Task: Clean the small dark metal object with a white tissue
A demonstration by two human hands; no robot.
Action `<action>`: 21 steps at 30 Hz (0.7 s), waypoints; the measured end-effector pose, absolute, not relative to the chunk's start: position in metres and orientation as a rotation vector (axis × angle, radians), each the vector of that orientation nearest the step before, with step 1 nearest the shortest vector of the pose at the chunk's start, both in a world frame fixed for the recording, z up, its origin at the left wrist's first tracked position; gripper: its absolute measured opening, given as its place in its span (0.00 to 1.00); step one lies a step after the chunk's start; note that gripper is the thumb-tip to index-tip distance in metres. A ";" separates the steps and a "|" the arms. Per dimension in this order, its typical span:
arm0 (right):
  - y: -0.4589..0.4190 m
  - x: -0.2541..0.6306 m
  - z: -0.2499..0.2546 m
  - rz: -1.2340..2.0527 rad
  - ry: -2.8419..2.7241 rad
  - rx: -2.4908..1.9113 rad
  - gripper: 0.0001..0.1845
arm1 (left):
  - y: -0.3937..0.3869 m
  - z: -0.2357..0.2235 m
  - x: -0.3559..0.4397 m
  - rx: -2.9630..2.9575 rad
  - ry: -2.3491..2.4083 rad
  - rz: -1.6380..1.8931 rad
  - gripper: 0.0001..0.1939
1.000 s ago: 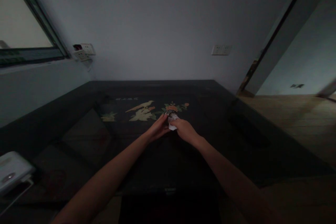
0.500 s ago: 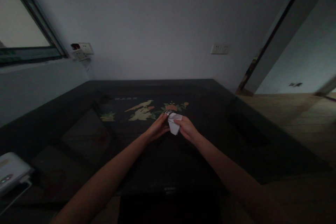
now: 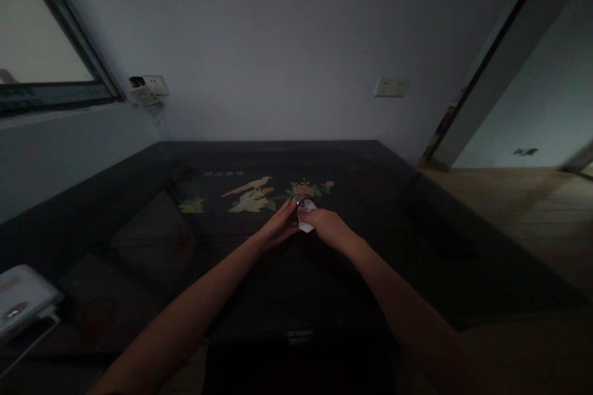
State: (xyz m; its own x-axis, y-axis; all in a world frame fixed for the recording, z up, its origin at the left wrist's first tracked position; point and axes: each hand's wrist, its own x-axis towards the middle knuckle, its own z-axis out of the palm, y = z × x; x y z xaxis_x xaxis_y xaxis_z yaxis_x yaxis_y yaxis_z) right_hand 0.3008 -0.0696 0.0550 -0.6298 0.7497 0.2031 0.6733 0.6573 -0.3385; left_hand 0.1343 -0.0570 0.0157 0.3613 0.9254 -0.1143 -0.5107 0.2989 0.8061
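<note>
Both of my hands meet over the middle of a dark glass-topped table (image 3: 417, 241). My left hand (image 3: 279, 227) curls its fingers round a small shiny object (image 3: 300, 199) that I cannot make out in the dim light. My right hand (image 3: 330, 226) pinches a white wad of tissue or cloth (image 3: 305, 223) and presses it against that object. Just behind the hands the tabletop shows a painted bird and flower picture (image 3: 257, 192).
A white device (image 3: 21, 299) lies at the table's near left corner. Wall sockets (image 3: 148, 90) sit by the window at left, and another socket plate (image 3: 391, 87) is on the back wall. A doorway and wooden floor (image 3: 532, 210) open to the right.
The white wad showed more below my right hand half a second ago; now it is tucked back in against the object. My hands stay in the same spot.
</note>
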 end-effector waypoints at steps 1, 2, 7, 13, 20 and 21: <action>-0.069 0.301 0.055 0.294 -2.569 -1.129 0.18 | -0.056 0.015 0.134 0.761 0.651 1.050 0.14; -0.068 0.302 0.056 0.267 -2.584 -1.123 0.17 | -0.055 0.014 0.134 0.759 0.649 1.051 0.14; -0.069 0.300 0.053 0.271 -2.600 -1.109 0.21 | -0.054 0.012 0.132 0.715 0.644 1.051 0.14; -0.072 0.294 0.050 0.671 -2.305 -1.028 0.23 | -0.055 0.014 0.132 0.725 0.660 1.046 0.17; -0.060 0.283 0.030 1.291 -1.551 -0.943 0.19 | -0.055 0.012 0.135 0.751 0.653 1.048 0.17; -0.060 0.282 0.028 1.317 -1.487 -0.943 0.19 | -0.055 0.012 0.135 0.755 0.651 1.048 0.17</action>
